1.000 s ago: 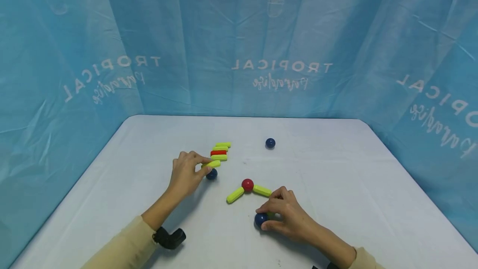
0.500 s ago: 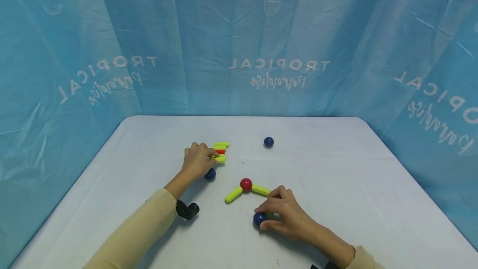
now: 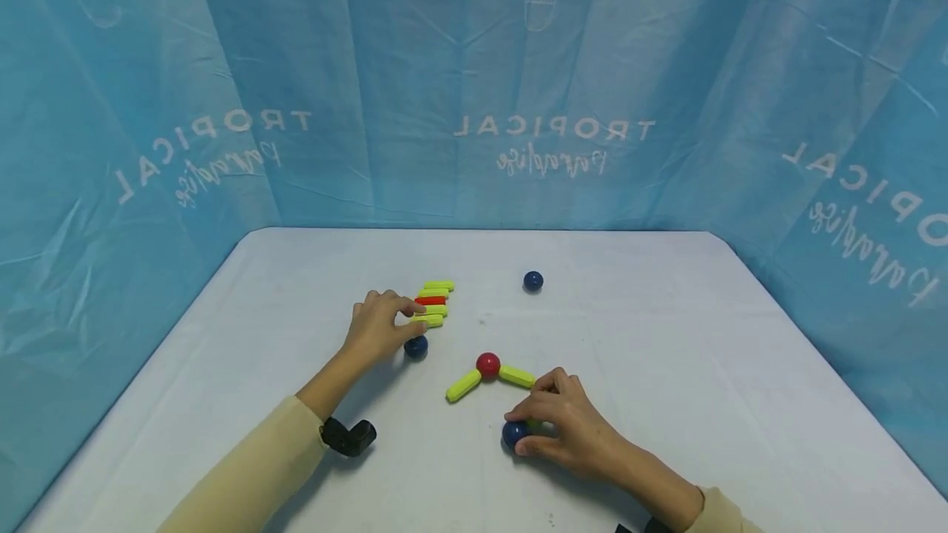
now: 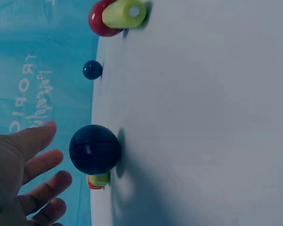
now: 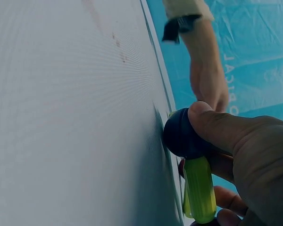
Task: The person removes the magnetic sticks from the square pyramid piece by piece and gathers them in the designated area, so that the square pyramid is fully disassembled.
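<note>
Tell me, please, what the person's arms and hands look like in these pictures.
The left sleeve and right sleeve are beige. The left wrist device is black and stubby; the right wrist device, also black, is mostly out of view. The left hand and right hand wear no gloves.

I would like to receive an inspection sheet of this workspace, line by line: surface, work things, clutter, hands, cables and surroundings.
Surface: white tabletop, a few small marks.
Work things: row of five sticks, the middle one red; red ball between two yellow-green sticks; three blue balls.
Clutter: nothing seen.
Hands: left hand near the row, fingers spread, holding nothing; right hand pinches the nearest blue ball, another yellow-green stick against it.
Cables: nothing seen.
Surroundings: blue curtain with reversed "TROPICAL Paradise" lettering.
</note>
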`<state>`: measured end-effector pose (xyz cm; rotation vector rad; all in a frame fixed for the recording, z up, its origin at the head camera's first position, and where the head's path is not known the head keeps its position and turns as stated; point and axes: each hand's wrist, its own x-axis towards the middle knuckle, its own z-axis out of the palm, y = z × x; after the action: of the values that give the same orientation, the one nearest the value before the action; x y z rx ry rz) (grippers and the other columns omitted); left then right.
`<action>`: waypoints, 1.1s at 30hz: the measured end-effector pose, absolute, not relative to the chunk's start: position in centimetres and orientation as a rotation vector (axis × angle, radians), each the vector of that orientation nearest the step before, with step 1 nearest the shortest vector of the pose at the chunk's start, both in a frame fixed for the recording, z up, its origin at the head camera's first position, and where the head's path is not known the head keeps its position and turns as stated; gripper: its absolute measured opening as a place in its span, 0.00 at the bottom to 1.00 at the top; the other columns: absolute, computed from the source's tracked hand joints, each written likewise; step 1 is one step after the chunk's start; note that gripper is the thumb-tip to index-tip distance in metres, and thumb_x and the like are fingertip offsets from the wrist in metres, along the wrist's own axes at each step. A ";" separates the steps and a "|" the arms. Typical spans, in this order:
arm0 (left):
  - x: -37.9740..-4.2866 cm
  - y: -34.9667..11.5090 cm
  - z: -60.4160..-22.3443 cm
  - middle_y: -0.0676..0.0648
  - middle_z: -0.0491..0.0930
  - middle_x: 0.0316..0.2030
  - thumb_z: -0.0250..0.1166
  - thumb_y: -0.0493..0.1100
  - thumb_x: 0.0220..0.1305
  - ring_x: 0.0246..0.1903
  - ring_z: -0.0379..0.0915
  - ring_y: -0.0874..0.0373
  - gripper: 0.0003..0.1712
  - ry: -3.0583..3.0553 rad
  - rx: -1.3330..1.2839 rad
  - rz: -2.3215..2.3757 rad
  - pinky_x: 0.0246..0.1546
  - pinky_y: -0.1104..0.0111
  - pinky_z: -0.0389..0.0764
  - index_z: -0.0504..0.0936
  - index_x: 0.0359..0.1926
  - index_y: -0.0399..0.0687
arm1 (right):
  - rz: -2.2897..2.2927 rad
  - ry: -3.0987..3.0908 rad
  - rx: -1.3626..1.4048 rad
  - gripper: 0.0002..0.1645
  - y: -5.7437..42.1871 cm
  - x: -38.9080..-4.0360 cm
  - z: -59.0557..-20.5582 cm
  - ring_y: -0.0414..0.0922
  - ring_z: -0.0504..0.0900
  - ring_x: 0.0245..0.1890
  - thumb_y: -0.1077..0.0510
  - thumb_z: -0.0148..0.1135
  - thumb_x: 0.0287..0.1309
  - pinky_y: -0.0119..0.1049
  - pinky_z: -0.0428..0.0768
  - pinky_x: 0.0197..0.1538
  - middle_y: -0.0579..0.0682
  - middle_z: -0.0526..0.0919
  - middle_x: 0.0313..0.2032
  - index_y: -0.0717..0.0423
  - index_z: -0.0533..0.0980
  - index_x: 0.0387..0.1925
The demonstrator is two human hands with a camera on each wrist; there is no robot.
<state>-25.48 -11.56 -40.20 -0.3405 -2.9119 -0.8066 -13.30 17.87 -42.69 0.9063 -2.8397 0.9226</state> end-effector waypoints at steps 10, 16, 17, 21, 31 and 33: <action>-22.2 -13.1 -42.7 0.42 0.71 0.51 0.69 0.51 0.55 0.53 0.65 0.48 0.29 -2.917 -0.212 -1.290 0.38 0.67 0.71 0.76 0.58 0.51 | 0.932 -2.831 0.905 0.19 17.9 -13.2 -42.8 0.34 0.60 0.49 0.45 0.70 0.47 0.39 0.62 0.50 0.24 0.79 0.40 0.34 0.81 0.45; -22.1 -12.7 -42.8 0.42 0.74 0.47 0.69 0.49 0.55 0.48 0.66 0.51 0.27 -2.876 -0.171 -1.313 0.38 0.67 0.68 0.77 0.57 0.50 | 0.929 -2.826 0.912 0.20 17.9 -13.2 -42.8 0.34 0.60 0.49 0.44 0.70 0.47 0.39 0.62 0.50 0.23 0.79 0.40 0.33 0.81 0.45; -22.1 -12.6 -42.8 0.42 0.74 0.47 0.69 0.48 0.55 0.48 0.66 0.51 0.27 -2.874 -0.164 -1.315 0.37 0.67 0.68 0.77 0.56 0.49 | 0.928 -2.828 0.912 0.20 17.9 -13.3 -42.8 0.34 0.60 0.49 0.43 0.70 0.47 0.39 0.62 0.51 0.23 0.79 0.40 0.33 0.81 0.45; -22.2 -12.5 -42.9 0.42 0.75 0.45 0.69 0.46 0.55 0.46 0.67 0.52 0.24 -2.868 -0.128 -1.313 0.37 0.68 0.68 0.79 0.54 0.48 | 0.928 -2.842 0.906 0.19 17.9 -13.3 -42.8 0.34 0.60 0.49 0.42 0.69 0.48 0.39 0.63 0.51 0.23 0.79 0.40 0.32 0.81 0.45; -24.4 -7.1 -41.2 0.44 0.76 0.47 0.69 0.49 0.55 0.48 0.68 0.51 0.23 -2.862 -0.117 -1.342 0.35 0.69 0.70 0.80 0.53 0.56 | 0.914 -2.814 0.929 0.19 17.8 -13.3 -42.8 0.33 0.60 0.49 0.44 0.70 0.47 0.39 0.62 0.50 0.24 0.80 0.40 0.34 0.81 0.45; -25.7 -5.2 -40.8 0.46 0.78 0.49 0.69 0.49 0.55 0.48 0.69 0.52 0.23 -2.874 -0.118 -1.355 0.36 0.68 0.72 0.80 0.54 0.57 | 0.915 -2.811 0.933 0.19 17.7 -13.3 -42.8 0.33 0.60 0.48 0.44 0.70 0.47 0.39 0.62 0.50 0.25 0.80 0.39 0.34 0.81 0.45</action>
<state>-25.66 -5.20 -40.85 -0.1176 -2.8741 -1.3550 -13.29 17.70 -42.83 0.9330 -2.8107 0.9155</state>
